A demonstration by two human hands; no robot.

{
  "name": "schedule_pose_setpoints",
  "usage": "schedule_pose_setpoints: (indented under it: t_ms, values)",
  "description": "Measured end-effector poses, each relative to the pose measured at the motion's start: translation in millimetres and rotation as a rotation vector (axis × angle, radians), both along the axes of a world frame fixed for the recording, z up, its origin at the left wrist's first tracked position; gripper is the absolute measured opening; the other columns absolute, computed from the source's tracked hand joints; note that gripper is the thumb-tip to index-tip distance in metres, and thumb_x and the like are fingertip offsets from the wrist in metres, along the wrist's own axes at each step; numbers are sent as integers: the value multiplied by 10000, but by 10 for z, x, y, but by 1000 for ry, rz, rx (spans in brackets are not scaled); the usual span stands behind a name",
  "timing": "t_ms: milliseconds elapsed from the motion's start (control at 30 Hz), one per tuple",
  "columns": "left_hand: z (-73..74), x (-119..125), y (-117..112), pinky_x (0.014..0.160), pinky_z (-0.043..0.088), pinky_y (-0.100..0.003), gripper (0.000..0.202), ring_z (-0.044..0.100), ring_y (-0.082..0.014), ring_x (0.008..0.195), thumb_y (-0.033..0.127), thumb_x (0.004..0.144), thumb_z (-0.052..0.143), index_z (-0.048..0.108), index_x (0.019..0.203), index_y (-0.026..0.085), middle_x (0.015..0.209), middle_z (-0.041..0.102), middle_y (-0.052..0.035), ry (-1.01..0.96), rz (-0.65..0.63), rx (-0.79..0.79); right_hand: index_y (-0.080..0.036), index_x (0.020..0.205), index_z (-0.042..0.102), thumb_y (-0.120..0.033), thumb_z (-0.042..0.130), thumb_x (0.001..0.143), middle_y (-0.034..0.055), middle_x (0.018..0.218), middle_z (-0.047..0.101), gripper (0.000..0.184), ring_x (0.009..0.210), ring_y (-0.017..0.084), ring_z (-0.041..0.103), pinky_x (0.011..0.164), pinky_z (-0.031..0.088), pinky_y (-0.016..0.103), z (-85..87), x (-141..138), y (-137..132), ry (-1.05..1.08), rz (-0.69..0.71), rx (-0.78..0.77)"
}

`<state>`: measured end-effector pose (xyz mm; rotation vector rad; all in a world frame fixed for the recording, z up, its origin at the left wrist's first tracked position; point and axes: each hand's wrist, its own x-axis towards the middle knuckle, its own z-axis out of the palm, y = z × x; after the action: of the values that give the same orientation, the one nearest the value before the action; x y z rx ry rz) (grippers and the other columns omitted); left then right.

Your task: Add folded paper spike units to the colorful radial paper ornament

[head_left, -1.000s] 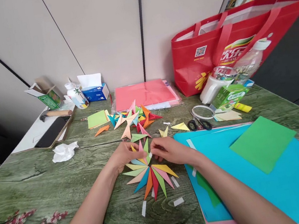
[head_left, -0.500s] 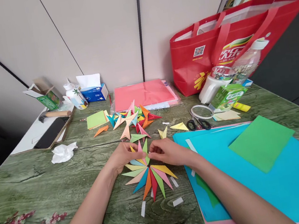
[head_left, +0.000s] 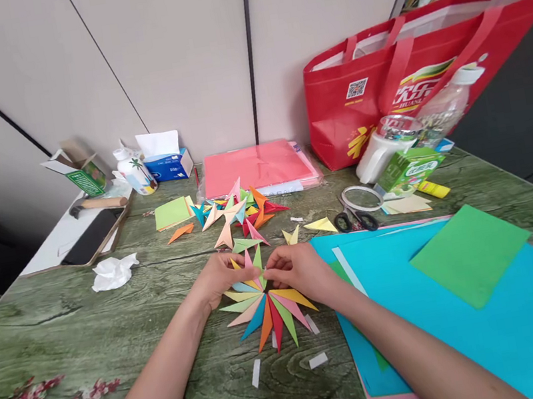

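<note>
A many-coloured paper star (head_left: 268,310) made of folded points lies on the green table in front of me. My left hand (head_left: 222,276) rests on its upper left part, fingers curled onto the paper points. My right hand (head_left: 295,269) pinches at the star's upper middle, fingertips pressed together by a green point; I cannot make out what is between them. Both hands nearly touch over the star's centre. Small white tape strips (head_left: 317,359) lie just below the star.
A heap of loose folded paper points (head_left: 238,214) lies behind the star. Blue sheets (head_left: 471,342) with a green square (head_left: 470,253) cover the right. Scissors (head_left: 355,218), a tape roll (head_left: 362,198), a red bag (head_left: 409,76), pink paper (head_left: 256,167), crumpled tissue (head_left: 113,272), a phone (head_left: 90,236).
My right hand has moved left onto the star's upper middle, closing the gap to my left hand. The star has shifted slightly.
</note>
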<state>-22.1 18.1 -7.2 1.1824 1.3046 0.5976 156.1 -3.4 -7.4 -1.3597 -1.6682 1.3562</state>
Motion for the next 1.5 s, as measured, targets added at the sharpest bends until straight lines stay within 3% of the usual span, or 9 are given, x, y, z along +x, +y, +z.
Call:
schedule_pose_setpoints:
  t_ms: [200, 567, 833, 1067, 1233, 1367, 1500]
  values:
    - [12, 21, -14, 383, 222, -175, 281, 359, -39, 386, 301, 463, 783, 603, 564, 110, 444, 495, 45, -21, 17, 8, -157, 686, 626, -256, 598, 719, 42, 623, 653, 108, 584, 178, 647, 538, 506, 259, -28, -4, -8, -22, -20, -22]
    - [40, 40, -12, 372, 260, -173, 309, 400, -47, 379, 337, 459, 782, 612, 578, 107, 454, 534, 30, -17, 20, -3, -160, 653, 570, -233, 486, 802, 40, 674, 662, 187, 616, 142, 598, 513, 393, 216, 5, 15, 66, -291, 199, 123]
    - [0, -1, 12, 397, 273, -185, 320, 409, -55, 395, 349, 464, 780, 622, 615, 115, 478, 546, 24, -14, 3, -20, -154, 714, 557, -243, 459, 826, 25, 694, 638, 173, 629, 125, 598, 535, 420, 202, -76, 48, 80, -79, 254, 59]
    - [13, 6, 10, 394, 242, -186, 333, 386, -52, 398, 353, 452, 784, 625, 610, 105, 473, 533, 22, 21, -33, 7, -145, 674, 566, -204, 477, 801, 30, 681, 644, 165, 606, 119, 567, 505, 378, 195, -19, 16, 62, -235, 248, 132]
    - [9, -2, 15, 400, 269, -189, 339, 414, -62, 406, 352, 447, 789, 628, 616, 106, 486, 557, 9, 12, -20, -22, -156, 684, 578, -217, 450, 827, 23, 670, 646, 202, 582, 114, 573, 512, 381, 197, 3, 52, 58, -195, 241, 136]
    - [-1, -12, 21, 391, 257, -189, 359, 415, -61, 392, 392, 446, 784, 628, 594, 105, 483, 568, 0, 3, -29, -37, -167, 716, 611, -212, 509, 810, 6, 657, 637, 146, 587, 115, 554, 539, 378, 204, 29, 154, 85, -211, 168, 295]
    - [1, -9, 25, 389, 256, -187, 368, 414, -60, 395, 394, 433, 788, 637, 603, 105, 475, 559, 8, -5, -26, -37, -184, 772, 639, -195, 532, 813, 0, 731, 655, 115, 636, 115, 563, 587, 387, 207, 81, 194, 92, -175, 256, 427]
